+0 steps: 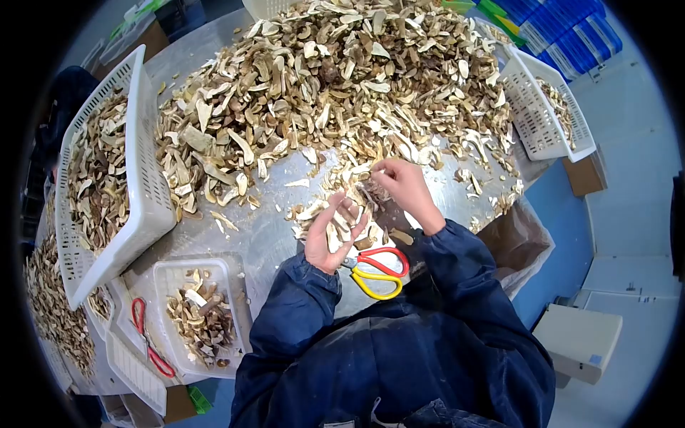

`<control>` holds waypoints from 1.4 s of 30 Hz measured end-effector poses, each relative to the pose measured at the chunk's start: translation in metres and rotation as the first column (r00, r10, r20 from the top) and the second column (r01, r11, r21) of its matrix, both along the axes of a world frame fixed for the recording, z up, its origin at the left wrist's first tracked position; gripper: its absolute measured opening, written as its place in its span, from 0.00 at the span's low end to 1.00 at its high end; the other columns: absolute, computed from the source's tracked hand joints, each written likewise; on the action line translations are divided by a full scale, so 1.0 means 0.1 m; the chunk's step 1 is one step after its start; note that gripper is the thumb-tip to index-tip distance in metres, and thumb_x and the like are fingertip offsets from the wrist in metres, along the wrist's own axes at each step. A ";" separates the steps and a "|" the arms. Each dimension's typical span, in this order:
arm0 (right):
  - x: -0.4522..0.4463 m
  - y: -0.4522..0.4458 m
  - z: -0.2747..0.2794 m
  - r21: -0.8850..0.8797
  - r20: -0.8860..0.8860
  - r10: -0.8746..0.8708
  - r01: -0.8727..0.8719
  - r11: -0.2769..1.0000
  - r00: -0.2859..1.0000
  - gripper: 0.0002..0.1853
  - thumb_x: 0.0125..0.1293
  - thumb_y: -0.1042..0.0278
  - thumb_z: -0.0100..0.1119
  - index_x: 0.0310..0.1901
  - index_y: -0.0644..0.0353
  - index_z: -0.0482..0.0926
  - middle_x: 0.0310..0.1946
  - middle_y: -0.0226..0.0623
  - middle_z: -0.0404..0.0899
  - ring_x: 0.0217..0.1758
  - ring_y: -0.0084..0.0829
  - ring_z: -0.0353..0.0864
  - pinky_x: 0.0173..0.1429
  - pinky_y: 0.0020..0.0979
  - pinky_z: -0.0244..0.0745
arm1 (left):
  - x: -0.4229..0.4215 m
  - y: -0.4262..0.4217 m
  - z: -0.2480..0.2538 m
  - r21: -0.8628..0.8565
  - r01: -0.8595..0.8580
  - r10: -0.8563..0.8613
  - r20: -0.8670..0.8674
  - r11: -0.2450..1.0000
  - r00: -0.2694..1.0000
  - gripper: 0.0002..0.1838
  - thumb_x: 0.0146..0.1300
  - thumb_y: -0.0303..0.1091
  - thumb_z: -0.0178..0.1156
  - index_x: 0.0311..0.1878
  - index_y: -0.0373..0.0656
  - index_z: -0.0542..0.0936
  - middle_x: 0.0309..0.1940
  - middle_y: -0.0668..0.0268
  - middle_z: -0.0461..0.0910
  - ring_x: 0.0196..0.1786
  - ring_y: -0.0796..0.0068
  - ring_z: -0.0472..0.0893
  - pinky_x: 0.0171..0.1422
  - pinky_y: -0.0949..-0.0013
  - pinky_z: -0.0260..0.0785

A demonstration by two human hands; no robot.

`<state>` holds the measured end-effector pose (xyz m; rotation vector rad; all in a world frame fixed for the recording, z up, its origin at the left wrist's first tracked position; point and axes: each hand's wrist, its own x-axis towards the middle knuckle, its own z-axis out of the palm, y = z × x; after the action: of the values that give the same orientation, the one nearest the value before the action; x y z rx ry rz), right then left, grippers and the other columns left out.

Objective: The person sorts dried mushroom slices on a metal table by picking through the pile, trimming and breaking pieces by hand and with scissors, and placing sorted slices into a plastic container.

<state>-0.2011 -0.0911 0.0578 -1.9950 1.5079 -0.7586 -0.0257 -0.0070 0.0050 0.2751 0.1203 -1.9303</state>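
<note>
Scissors (386, 251) lie crosswise, handles right. Just beyond scissors, over mushroom slices (307, 212): left hand (327, 235) open, right hand (409, 188) curled, can't tell if gripping.

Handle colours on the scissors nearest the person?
One handle loop of the scissors is red, the other yellow; the head view shows it.
</note>
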 end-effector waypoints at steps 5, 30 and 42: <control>-0.04 -0.34 -0.13 -0.068 -0.133 -0.211 0.204 0.977 0.968 0.14 0.59 0.60 0.57 0.40 0.61 0.79 0.24 0.42 0.78 0.24 0.35 0.76 0.29 0.32 0.68 | 0.02 -0.02 -0.05 -0.014 0.021 -0.023 -0.183 1.000 0.983 0.11 0.66 0.32 0.53 0.50 0.44 0.72 0.34 0.68 0.66 0.37 0.75 0.67 0.43 0.71 0.67; -0.07 -0.36 -0.18 -0.098 -0.450 -0.179 0.152 0.984 0.875 0.10 0.53 0.62 0.59 0.27 0.60 0.81 0.24 0.43 0.80 0.28 0.42 0.81 0.32 0.39 0.74 | 0.15 -0.06 -0.08 -0.024 -0.131 0.126 -0.164 0.991 0.978 0.18 0.65 0.33 0.53 0.58 0.48 0.72 0.55 0.63 0.72 0.59 0.66 0.69 0.64 0.62 0.65; 0.25 -0.43 -0.14 -0.043 -0.415 0.058 -0.083 0.996 0.908 0.15 0.49 0.56 0.62 0.28 0.62 0.80 0.26 0.47 0.77 0.32 0.46 0.79 0.38 0.40 0.73 | 0.12 -0.07 0.04 0.011 -0.123 0.123 -0.095 0.992 0.988 0.24 0.65 0.33 0.54 0.64 0.48 0.65 0.49 0.65 0.74 0.51 0.67 0.76 0.58 0.60 0.69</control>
<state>-0.1762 -0.1346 0.0442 -2.3496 1.6436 -0.3634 -0.0134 -0.0136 0.0089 0.1744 0.2013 -1.8205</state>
